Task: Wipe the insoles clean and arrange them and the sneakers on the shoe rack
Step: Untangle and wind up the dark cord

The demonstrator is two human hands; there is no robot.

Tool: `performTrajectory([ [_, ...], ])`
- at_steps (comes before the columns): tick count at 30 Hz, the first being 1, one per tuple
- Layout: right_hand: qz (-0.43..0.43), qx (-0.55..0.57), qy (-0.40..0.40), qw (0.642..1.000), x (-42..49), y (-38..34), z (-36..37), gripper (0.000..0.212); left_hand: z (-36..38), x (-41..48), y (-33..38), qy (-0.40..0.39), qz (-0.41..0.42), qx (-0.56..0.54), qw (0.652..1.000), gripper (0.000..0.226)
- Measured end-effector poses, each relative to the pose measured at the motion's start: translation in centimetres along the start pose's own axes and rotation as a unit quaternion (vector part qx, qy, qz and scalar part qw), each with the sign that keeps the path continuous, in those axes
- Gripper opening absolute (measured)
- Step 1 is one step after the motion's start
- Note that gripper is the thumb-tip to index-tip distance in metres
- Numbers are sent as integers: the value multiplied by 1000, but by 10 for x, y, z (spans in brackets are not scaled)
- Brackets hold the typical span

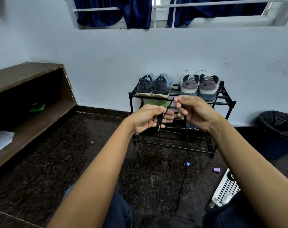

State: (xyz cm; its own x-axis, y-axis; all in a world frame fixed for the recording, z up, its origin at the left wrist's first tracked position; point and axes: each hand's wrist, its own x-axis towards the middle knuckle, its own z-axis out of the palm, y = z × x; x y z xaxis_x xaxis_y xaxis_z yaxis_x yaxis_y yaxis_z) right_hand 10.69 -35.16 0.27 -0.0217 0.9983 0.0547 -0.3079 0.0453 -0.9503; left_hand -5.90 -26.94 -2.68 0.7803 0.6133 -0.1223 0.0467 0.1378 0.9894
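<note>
- The left hand (150, 118) is curled around a bunched end of a black shoelace (187, 142), whose tip pokes out below the fingers.
- The right hand (194, 112) pinches the same shoelace between thumb and forefinger, a little higher than the left hand and just beside it.
- From the right hand the shoelace hangs down to the dark speckled floor (74, 153) and trails toward the person's knees.
- The black shoe rack (229, 102) stands against the far wall, behind both hands.
- On its top shelf sit two pairs with heels facing near: dark blue sneakers (154, 87) on the left, grey sneakers (199, 87) with white laces on the right.
- Green insoles (154, 102) lie on the middle shelf at the left, partly hidden by the left hand.
- A blue item (191, 125) shows below the right hand on a lower shelf; I cannot tell what it is.
- A white slotted basket (225, 190) sits near right, beside the right forearm.
- A bin (278, 129) lined with a black bag stands far right.
- A small blue piece (187, 164) and a small purple piece (216, 169) lie on the floor in front of the rack.
- A brown wooden shelf (24, 74) runs along the left, with a green packet (37, 107) inside.
</note>
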Motion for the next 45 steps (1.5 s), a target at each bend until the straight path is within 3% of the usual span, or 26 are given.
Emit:
performTrajectory([
  [12, -121, 181, 158, 963, 6, -20, -23, 21, 7, -5, -4, -157, -118, 147, 970, 37],
  [14, -148, 154, 196, 957, 7, -20, -31, 20, 7, -6, -5, -179, -126, 157, 963, 33],
  [16, -169, -17, 235, 957, 8, -17, -41, 17, 8, -8, -5, -194, -136, 143, 961, 30],
  [17, -166, -172, 249, 938, 8, -12, -47, 13, 8, -9, -4, -195, -138, 128, 963, 30],
  [19, -104, -476, 233, 842, 8, -1, -58, 15, 9, -10, -2, -181, -129, 90, 971, 32],
  [20, -56, -559, 194, 804, 7, 5, -60, 26, 8, -10, -1, -165, -119, 69, 977, 33],
  [21, -9, -585, 142, 798, 7, 10, -60, 38, 8, -10, 0, -147, -107, 46, 982, 33],
  [24, 52, -503, -31, 862, 4, 20, -48, 54, 7, -9, 3, -104, -85, -25, 991, 36],
  [27, 4, -426, -113, 898, 6, 31, -34, 48, 9, -8, 5, -82, -74, -73, 991, 42],
  [31, -21, -340, -106, 934, 7, 42, -13, 23, 13, -10, 9, -61, -56, -91, 992, 48],
  [34, -32, -297, -83, 951, 10, 49, -8, 23, 11, -10, 11, -45, -45, -115, 991, 50],
  [39, 34, -285, -75, 955, 12, 60, 1, 20, 6, -7, 9, -24, -10, -186, 982, 51],
  [45, 71, -287, -170, 940, 9, 60, 11, 27, 3, -3, 10, 33, 31, -203, 978, 42],
])
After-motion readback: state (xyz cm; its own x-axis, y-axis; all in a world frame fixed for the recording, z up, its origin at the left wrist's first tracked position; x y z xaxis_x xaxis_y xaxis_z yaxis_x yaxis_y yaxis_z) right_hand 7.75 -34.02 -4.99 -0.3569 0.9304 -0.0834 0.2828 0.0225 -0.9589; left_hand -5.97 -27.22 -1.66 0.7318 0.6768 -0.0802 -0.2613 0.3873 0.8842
